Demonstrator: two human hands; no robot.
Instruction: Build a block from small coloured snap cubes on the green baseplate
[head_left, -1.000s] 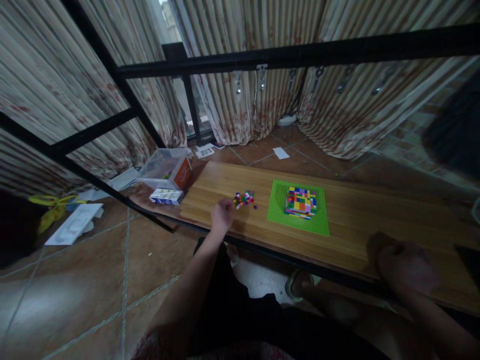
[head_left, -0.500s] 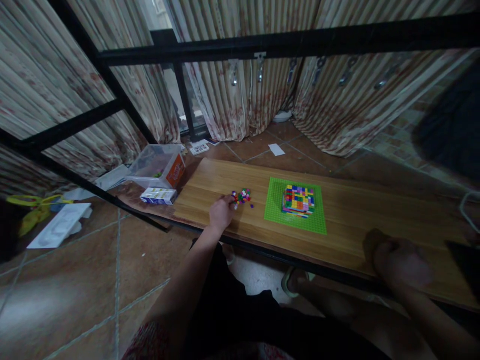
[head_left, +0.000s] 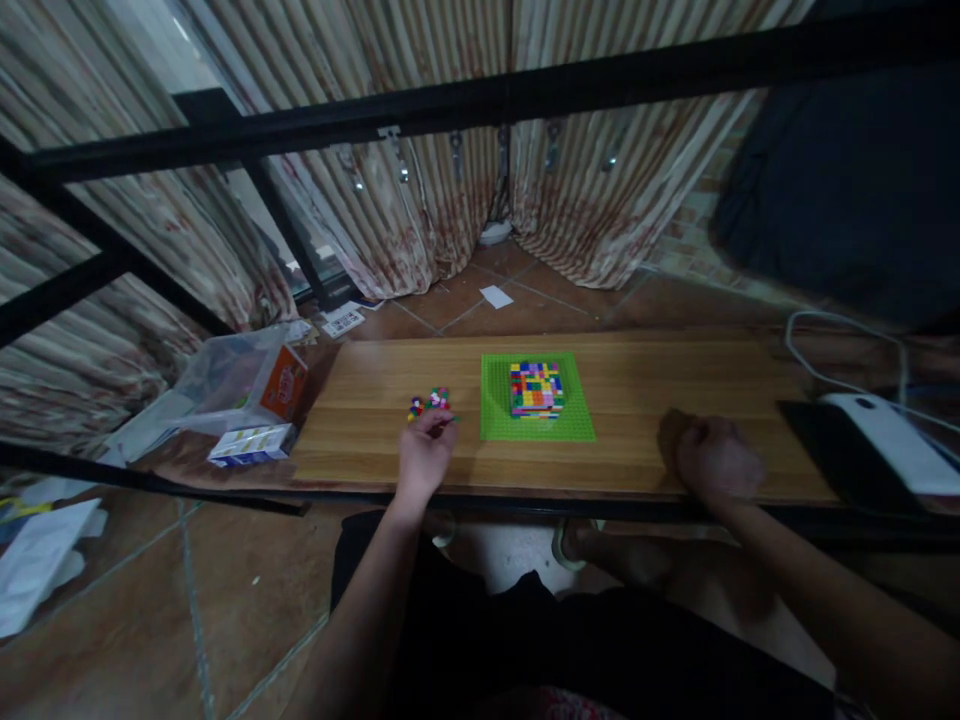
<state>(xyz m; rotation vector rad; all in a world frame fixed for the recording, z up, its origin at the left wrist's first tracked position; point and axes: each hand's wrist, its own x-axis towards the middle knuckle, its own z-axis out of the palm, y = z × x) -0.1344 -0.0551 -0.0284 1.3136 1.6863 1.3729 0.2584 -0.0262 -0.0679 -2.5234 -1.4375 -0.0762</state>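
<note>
My left hand (head_left: 427, 450) is closed in a pinch above the wooden board, with a small green toy brick (head_left: 454, 418) showing at its fingertips. Just beyond it lies a pile of small colourful bricks (head_left: 437, 398), partly hidden by the fingers. To the right, a square block built of many coloured bricks (head_left: 536, 390) stands on a green studded baseplate (head_left: 581, 425). My right hand (head_left: 720, 457) rests as a fist on the board, well right of the baseplate. No object shows in that fist, though its palm is hidden.
Left of the board (head_left: 630, 370) are a clear plastic box (head_left: 240, 375) with an orange label and a small carton (head_left: 253, 445). A black flat item (head_left: 840, 450), a white device (head_left: 892, 435) and a cable are at right. A black metal bar (head_left: 450, 100) crosses in front of the curtains.
The view has swung to the right. My left hand has moved from the pile's left side to its near right side, with a green brick at its fingertips. My right fist stays on the board.
</note>
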